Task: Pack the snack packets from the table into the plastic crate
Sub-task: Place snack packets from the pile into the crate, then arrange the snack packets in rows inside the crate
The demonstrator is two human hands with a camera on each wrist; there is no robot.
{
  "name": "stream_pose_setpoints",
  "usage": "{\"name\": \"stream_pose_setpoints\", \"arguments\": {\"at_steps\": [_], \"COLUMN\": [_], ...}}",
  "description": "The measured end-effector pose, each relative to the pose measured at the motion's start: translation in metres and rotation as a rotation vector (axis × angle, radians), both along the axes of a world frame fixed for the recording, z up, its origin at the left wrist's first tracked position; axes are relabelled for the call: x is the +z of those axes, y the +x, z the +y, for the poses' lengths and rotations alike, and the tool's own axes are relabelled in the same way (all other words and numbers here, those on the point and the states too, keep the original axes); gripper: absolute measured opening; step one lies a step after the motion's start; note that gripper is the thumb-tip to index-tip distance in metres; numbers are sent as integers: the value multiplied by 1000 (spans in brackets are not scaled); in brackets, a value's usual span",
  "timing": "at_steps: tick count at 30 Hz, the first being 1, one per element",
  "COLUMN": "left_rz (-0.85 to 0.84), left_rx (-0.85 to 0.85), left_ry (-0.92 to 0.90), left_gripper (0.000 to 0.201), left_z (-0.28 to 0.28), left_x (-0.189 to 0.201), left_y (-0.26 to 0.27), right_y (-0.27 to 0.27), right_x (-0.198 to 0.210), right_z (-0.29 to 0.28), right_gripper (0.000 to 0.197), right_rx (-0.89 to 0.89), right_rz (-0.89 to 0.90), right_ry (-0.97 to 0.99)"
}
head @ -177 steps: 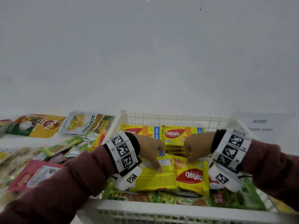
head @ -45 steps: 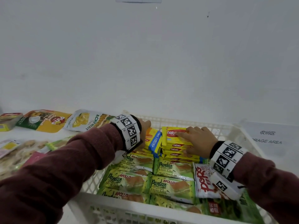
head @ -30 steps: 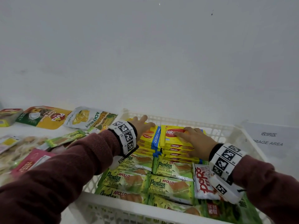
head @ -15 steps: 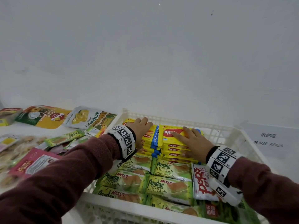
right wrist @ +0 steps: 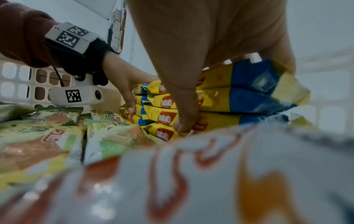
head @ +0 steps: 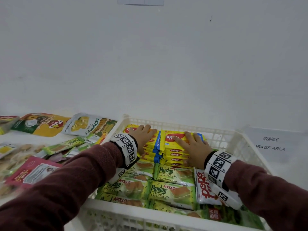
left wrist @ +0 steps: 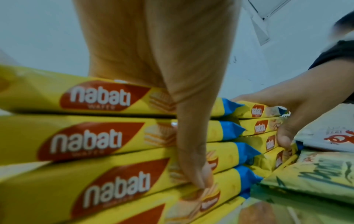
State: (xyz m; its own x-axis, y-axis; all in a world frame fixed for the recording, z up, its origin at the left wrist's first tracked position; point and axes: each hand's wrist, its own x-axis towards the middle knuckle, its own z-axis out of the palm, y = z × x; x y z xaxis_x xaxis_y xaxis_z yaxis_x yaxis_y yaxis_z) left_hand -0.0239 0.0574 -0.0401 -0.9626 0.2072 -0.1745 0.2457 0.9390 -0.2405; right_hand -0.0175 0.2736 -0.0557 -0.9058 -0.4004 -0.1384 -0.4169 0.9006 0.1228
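Note:
Two stacks of yellow nabati wafer packets stand side by side against the far wall of the white plastic crate (head: pixel 216 136). My left hand (head: pixel 143 137) lies flat on the left stack (head: pixel 150 157), its thumb (left wrist: pixel 191 151) running down the stack's near side. My right hand (head: pixel 191 145) lies flat on the right stack (head: pixel 175 138), its thumb (right wrist: pixel 184 98) pressed against the near side. In front of the stacks lie green Pandan cake packets (head: pixel 170 189) and a white packet with red lettering (head: pixel 205 185), partly under my right wrist.
Left of the crate, several loose packets lie on the white table: a jackfruit chips bag (head: pixel 90 124), a yellow-green bag (head: pixel 41 125), a pink packet (head: pixel 31 170) and green bars (head: pixel 66 144). A white wall stands right behind. A storage-area sign (head: pixel 270 144) lies to the right.
The tilted packet under my left hand has been laid flat on the left stack. Both hands have settled flat on the two stacks and have barely moved in the last half second.

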Motion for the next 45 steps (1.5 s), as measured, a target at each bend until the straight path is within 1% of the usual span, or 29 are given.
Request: {"name": "stream_pose_setpoints", "arguments": {"at_steps": [3,7,10,17,22,24,26,28,29,30,32,33,34,35,36,38,39,41,45], "left_rz": [9,-28,-42,-27,-42,-42,-42,-28,-12,8,44,63,76,85,87,69,58,39,-4], "left_rx": [-11,-7,7,6,4,7,2,-17,-38,-63,-96,-99,-91,-79,-58,-2,33,93,154], "left_ry": [14,32,66,84,122,179,240,325,379,437,535,565,587,595,592,558,538,499,424], "left_gripper": [107,115,114,110,109,106,102,93,88,83,75,72,69,66,65,61,60,59,59], "left_z": [-1,-5,-5,-4,-3,-4,-8,-16,-21,-30,-51,-68,-85,-106,-126,-168,-187,-224,-280], "left_x": [1,4,4,8,23,35,54,79,93,107,132,142,148,152,154,152,148,137,99], "left_y": [0,0,1,3,12,15,19,27,33,40,56,63,69,73,77,80,80,77,61], "right_y": [-3,-7,-9,-5,6,12,20,27,32,37,50,55,61,69,77,93,97,100,89], "right_x": [7,20,25,30,49,63,79,92,99,106,122,129,137,145,153,164,167,169,159], "right_z": [3,8,14,16,13,10,5,-4,-8,-17,-35,-49,-65,-85,-106,-155,-178,-226,-318], "right_gripper": [96,108,107,106,111,119,135,152,154,150,128,126,131,131,121,82,68,58,52], "right_rx": [26,21,-7,1,-24,-22,-8,14,26,42,80,95,115,127,133,146,155,186,235], "right_rz": [-48,-101,-123,-146,-138,-155,-198,-236,-254,-281,-296,-273,-248,-235,-223,-180,-159,-125,-94], "right_ry": [-1,-24,14,48,52,61,90,148,179,190,181,163,162,158,136,48,9,-36,-71]}}
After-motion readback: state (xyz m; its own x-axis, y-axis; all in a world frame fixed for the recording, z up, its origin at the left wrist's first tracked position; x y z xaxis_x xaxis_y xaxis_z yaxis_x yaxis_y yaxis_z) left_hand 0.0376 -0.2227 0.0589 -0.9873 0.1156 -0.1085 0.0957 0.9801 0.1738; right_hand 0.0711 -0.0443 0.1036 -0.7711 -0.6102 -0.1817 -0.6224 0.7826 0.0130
